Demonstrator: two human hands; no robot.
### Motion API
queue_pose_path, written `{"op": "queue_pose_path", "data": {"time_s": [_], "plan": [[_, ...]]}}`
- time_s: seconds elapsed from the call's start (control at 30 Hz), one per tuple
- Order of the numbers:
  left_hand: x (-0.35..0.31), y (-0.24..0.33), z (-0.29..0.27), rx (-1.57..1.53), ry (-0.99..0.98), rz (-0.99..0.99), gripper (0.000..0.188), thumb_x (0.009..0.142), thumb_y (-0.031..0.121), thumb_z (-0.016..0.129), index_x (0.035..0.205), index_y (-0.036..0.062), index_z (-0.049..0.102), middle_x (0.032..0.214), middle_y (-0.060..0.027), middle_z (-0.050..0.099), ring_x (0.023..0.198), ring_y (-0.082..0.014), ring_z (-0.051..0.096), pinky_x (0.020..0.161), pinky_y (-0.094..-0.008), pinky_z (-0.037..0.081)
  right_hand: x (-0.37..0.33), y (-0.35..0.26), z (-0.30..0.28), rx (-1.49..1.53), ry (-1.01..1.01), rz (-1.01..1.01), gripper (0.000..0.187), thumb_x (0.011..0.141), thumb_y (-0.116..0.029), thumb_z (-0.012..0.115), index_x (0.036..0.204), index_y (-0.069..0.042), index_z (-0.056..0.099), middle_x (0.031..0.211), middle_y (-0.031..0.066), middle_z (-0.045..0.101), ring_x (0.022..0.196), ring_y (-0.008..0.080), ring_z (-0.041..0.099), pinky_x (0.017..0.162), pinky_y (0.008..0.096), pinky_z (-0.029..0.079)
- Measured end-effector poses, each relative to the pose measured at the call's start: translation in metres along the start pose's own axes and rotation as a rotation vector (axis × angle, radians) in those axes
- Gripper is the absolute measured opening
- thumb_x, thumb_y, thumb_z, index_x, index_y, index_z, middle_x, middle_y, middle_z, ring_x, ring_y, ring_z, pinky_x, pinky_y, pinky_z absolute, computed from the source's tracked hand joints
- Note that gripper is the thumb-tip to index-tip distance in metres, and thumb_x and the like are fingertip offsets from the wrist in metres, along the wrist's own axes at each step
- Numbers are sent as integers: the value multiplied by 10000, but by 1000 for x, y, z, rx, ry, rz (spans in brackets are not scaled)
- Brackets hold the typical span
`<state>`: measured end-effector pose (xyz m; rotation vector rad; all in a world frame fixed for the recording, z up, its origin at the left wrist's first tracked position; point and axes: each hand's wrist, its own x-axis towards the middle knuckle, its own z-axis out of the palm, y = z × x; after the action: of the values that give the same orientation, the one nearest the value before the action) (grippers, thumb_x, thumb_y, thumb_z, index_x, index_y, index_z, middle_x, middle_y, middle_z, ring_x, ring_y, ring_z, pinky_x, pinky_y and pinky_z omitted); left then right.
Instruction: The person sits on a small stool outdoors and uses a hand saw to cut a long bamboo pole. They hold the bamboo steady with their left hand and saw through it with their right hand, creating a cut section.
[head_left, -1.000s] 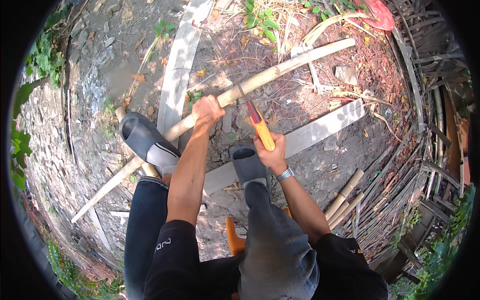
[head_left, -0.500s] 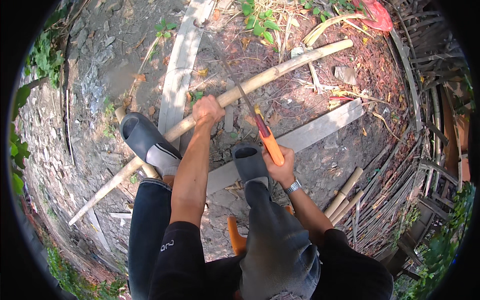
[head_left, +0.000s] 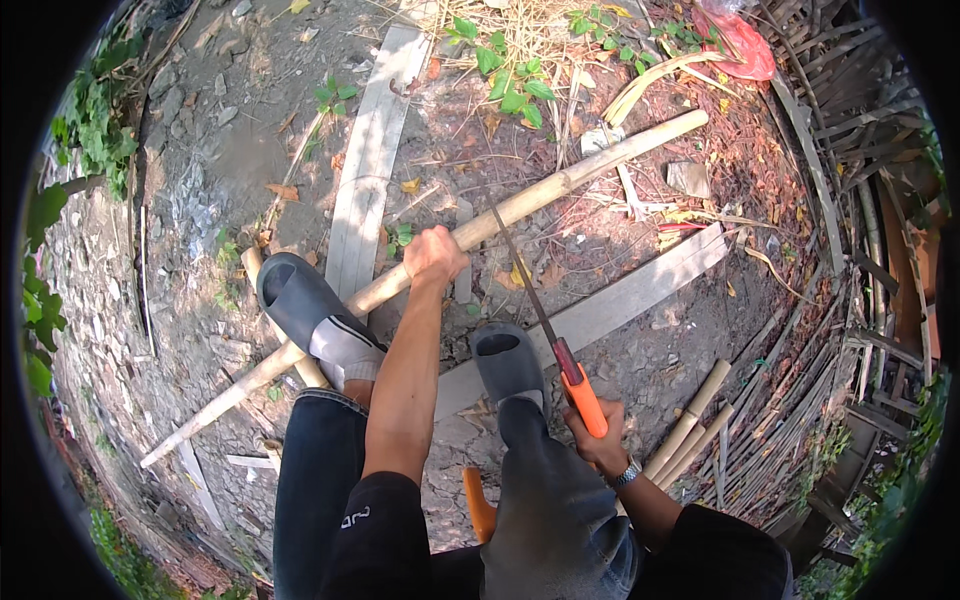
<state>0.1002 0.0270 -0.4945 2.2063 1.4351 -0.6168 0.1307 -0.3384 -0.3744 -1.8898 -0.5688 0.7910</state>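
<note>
A long pale wooden pole (head_left: 590,170) slants across the ground from lower left to upper right. My left hand (head_left: 436,256) is closed round it near its middle. With my right hand (head_left: 597,432) I grip the orange handle of a hand saw (head_left: 522,262). The tip of the saw's narrow dark blade lies at the pole, just right of my left hand. Under my left clog (head_left: 303,298) the pole is pressed down, resting over a shorter wooden piece (head_left: 252,262). My right clog (head_left: 505,360) stands on a grey board.
One grey board (head_left: 650,290) lies to the right, another plank (head_left: 365,180) beyond the pole. Several cut pole pieces (head_left: 690,425) and a heap of thin sticks (head_left: 780,400) are at the right. A red plastic bag (head_left: 740,45) lies far right; part of an orange seat (head_left: 478,505) shows below me.
My right hand has drawn the saw back toward me, so only the blade's tip end now lies at the pole. My left hand still holds the pole. The whole view has shifted slightly.
</note>
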Motion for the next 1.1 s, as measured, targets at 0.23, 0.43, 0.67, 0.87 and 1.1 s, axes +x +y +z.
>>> {"op": "queue_pose_path", "data": {"time_s": [0.23, 0.43, 0.67, 0.87, 1.1], "plan": [[12, 15, 15, 14, -26, 28, 301, 809, 224, 709, 1049, 64, 797, 1076, -177, 786, 1045, -310, 766, 893, -379, 618, 132, -8, 47, -11, 71, -51, 175, 881, -129, 723, 812, 30, 699, 613, 60, 615, 556, 92, 556, 534, 327, 457], [5, 3, 3, 10, 86, 4, 358, 795, 223, 702, 1078, 23, 792, 1080, -221, 774, 1048, -344, 761, 926, -409, 608, 5, -15, -14, -43, -50, -19, 161, 872, -127, 737, 809, 17, 703, 580, 73, 605, 533, 111, 557, 537, 329, 462], [7, 1, 9, 14, 68, 41, 307, 820, 206, 652, 1029, 31, 792, 1085, -226, 769, 1055, -336, 758, 946, -412, 596, 125, 0, 54, 14, 25, -123, 180, 870, -111, 743, 755, 11, 675, 573, 43, 601, 531, 76, 524, 507, 330, 430], [14, 8, 5, 5, 102, 2, 348, 810, 219, 669, 1065, 17, 790, 1107, -239, 761, 1077, -343, 749, 963, -416, 590, -9, 26, -25, 31, 35, -83, 144, 888, -119, 732, 824, 10, 734, 598, 55, 630, 573, 72, 607, 531, 308, 464], [8, -10, 24, -4, 102, 31, 324, 798, 231, 693, 1034, 30, 784, 1097, -225, 767, 1048, -329, 758, 947, -414, 590, 107, -6, 42, 24, -19, -30, 137, 893, -111, 733, 831, 11, 728, 615, 55, 613, 576, 58, 549, 542, 299, 446]]}}
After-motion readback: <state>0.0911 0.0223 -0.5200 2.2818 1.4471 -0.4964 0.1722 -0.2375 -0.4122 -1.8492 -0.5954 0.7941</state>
